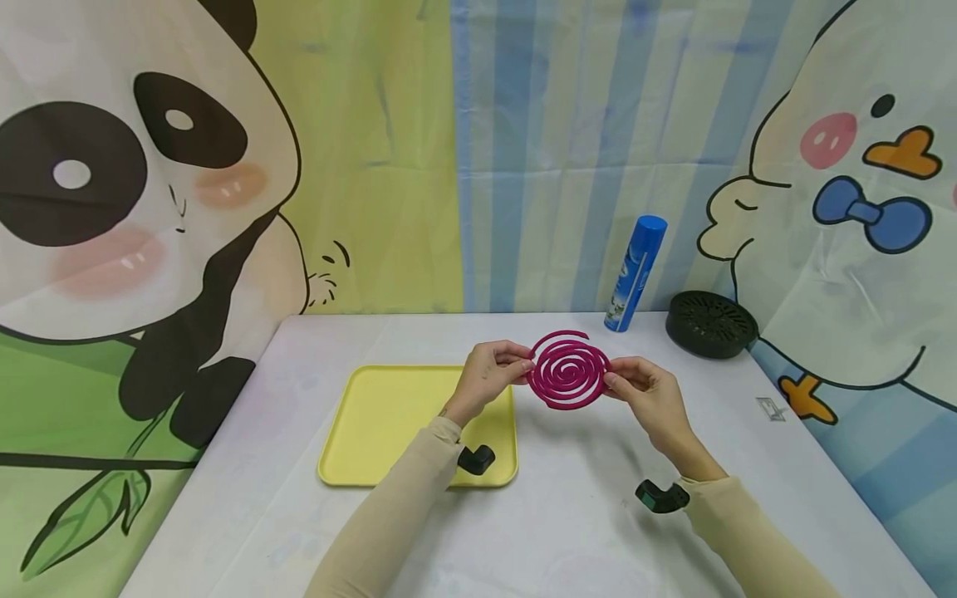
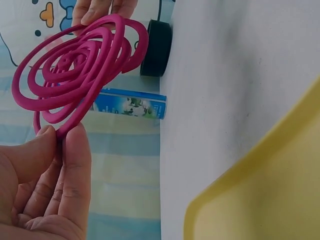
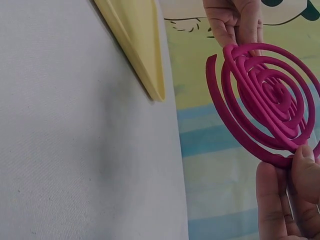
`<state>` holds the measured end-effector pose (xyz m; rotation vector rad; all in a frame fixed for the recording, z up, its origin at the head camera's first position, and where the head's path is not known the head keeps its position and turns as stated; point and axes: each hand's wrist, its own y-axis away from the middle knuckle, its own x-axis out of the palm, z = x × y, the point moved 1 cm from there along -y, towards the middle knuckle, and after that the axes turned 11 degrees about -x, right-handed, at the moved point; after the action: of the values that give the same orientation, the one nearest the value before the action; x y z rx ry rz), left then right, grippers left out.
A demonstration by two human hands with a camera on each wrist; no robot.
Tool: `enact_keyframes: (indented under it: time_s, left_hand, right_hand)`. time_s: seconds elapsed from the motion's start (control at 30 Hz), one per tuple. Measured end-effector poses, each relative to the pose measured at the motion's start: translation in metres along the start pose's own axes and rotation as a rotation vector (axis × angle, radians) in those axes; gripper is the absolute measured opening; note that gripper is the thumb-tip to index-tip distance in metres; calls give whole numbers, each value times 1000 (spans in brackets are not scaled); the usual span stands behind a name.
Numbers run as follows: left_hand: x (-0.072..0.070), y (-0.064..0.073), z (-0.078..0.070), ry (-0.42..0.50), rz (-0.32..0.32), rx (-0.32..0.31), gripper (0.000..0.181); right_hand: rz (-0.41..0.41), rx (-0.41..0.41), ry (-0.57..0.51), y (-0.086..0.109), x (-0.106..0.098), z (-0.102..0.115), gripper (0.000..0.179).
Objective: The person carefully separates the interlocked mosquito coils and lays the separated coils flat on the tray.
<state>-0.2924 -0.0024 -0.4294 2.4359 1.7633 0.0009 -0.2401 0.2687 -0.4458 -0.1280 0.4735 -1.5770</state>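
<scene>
A magenta mosquito coil [image 1: 570,372] is held up over the white table between both hands, its spiral face toward the head camera. My left hand [image 1: 489,375] pinches its left edge between thumb and fingers. At the opposite edge, my right hand [image 1: 652,397] grips it the same way. The left wrist view shows the coil [image 2: 119,40] with its rings spread apart in depth. A loose outer end of the coil [image 3: 215,85] stands away from the other rings in the right wrist view.
A yellow tray [image 1: 396,428] lies on the table, partly under the left forearm. At the back right stand a blue spray can [image 1: 635,274] and a round black slotted container [image 1: 712,325]. A small flat metal piece [image 1: 771,409] lies near the right edge.
</scene>
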Motion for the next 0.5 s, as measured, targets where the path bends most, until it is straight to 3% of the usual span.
enact_keyframes:
  time_s: [0.5]
  left_hand:
    - [1, 0, 0, 12, -18, -37, 15]
  right_hand:
    - [-3, -16, -10, 2, 2, -1, 29]
